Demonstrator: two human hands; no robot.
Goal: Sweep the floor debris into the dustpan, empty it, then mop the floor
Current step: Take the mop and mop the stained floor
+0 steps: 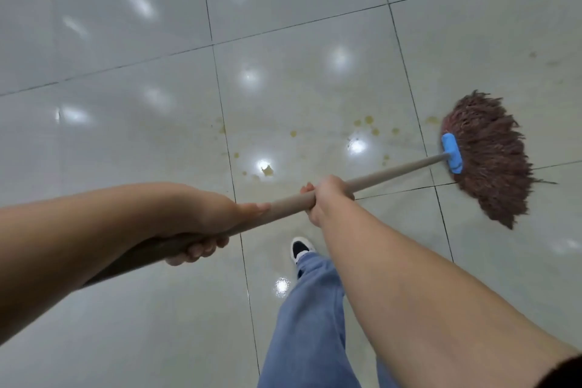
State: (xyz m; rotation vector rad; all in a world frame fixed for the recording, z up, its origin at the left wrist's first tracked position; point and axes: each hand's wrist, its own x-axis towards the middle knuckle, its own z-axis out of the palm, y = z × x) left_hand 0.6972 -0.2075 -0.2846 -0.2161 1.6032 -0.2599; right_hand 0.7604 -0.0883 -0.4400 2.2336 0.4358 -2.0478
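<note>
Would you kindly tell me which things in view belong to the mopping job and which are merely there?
Job: mop head; mop handle, gripped by left hand and right hand; yellowish stains on tiled floor.
Merely there: shoe; jeans leg.

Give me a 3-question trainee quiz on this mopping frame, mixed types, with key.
1. True or false: both hands grip the mop handle.
2. Which hand is nearer the mop head? A) left hand B) right hand
3. Fill in: the yellowish spots lie on the floor tiles to the ___ of the mop head in the picture.

Key:
1. True; each hand's fingers are curled round the handle.
2. B.
3. Left; the mop head rests on the floor beside them, at the right.
</note>
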